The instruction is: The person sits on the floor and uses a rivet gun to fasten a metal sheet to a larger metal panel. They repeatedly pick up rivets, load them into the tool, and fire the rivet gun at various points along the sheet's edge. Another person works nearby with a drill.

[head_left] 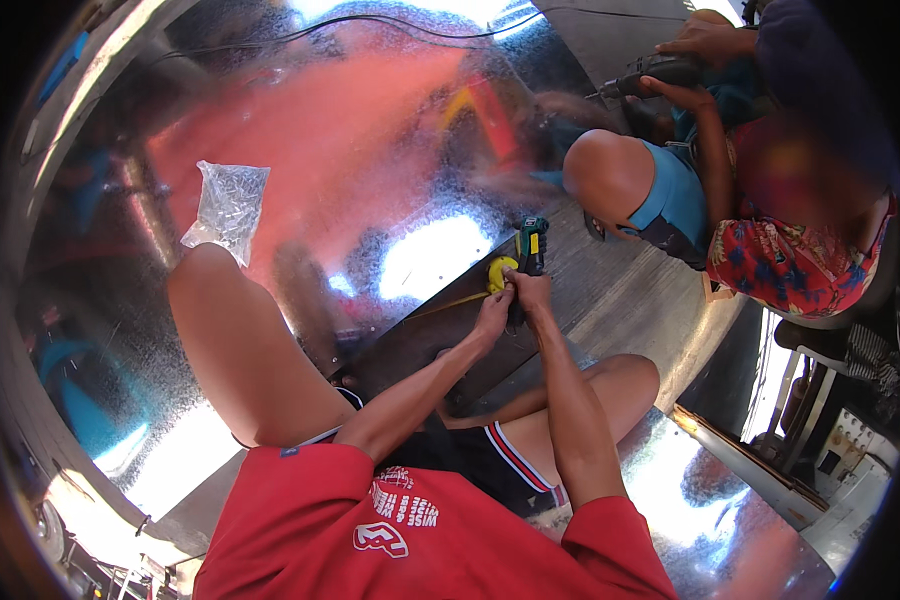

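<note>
A yellow tape measure (501, 273) is gripped between my hands, just beyond my lap. My right hand (530, 291) is closed around its side. Close against it, my left hand (491, 314) has its fingers closed at the tape's lower edge, where a thin yellow blade (454, 304) runs out toward the lower left. Right behind my right hand lies a green and black cordless drill (532, 245), partly covered by the hand. Beneath my hands is a dark strip (425, 345) beside the shiny metal sheet.
A clear plastic bag of small metal fasteners (232, 205) rests on the reflective metal sheet (310, 130) beyond my left knee. At the right, a co-worker crouches, holding a dark power drill (660, 75). A black cable (370, 18) crosses the sheet's far side.
</note>
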A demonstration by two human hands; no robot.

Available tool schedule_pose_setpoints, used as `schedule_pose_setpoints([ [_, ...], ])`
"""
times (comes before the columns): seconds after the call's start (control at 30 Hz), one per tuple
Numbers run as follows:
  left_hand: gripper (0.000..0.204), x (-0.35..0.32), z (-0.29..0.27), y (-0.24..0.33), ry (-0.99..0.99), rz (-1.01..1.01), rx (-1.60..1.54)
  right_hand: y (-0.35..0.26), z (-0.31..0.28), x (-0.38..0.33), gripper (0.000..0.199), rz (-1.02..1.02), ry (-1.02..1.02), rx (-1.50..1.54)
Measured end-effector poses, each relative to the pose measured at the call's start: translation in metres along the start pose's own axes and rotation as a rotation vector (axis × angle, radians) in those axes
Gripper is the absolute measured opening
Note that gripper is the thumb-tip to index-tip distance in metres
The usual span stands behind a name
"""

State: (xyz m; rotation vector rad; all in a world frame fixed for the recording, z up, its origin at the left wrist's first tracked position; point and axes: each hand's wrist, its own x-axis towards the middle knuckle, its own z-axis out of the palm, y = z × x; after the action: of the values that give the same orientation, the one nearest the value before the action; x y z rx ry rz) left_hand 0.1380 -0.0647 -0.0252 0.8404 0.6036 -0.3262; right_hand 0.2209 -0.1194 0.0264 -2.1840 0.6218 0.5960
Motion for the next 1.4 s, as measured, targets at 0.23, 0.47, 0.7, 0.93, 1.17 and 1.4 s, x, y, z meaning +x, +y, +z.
schedule_pose_setpoints([
  [0.23,0.045,-0.005,-0.015,0.010,0.001,-0.141,-0.274,-0.058,-0.026,-0.006,0.045,0.159,-0.297,-0.030],
  [0.47,0.051,0.001,0.003,-0.005,0.121,-0.087,-0.160,-0.027,0.003,-0.008,0.049,0.087,-0.019,-0.224],
  [0.7,0.052,0.007,-0.002,-0.004,0.250,-0.149,-0.162,-0.007,0.030,-0.009,0.046,-0.064,0.242,-0.318],
  [0.93,0.048,-0.011,-0.013,0.023,-0.153,-0.051,0.055,-0.042,-0.045,0.018,0.049,0.092,-0.356,0.039],
  [1.17,0.074,-0.028,-0.013,0.066,-0.292,-0.010,0.187,-0.071,-0.043,0.000,0.059,0.060,-0.246,-0.207],
  [1.4,0.099,-0.038,-0.009,0.063,-0.354,0.011,0.243,-0.059,-0.028,-0.006,0.057,0.218,-0.369,-0.070],
])
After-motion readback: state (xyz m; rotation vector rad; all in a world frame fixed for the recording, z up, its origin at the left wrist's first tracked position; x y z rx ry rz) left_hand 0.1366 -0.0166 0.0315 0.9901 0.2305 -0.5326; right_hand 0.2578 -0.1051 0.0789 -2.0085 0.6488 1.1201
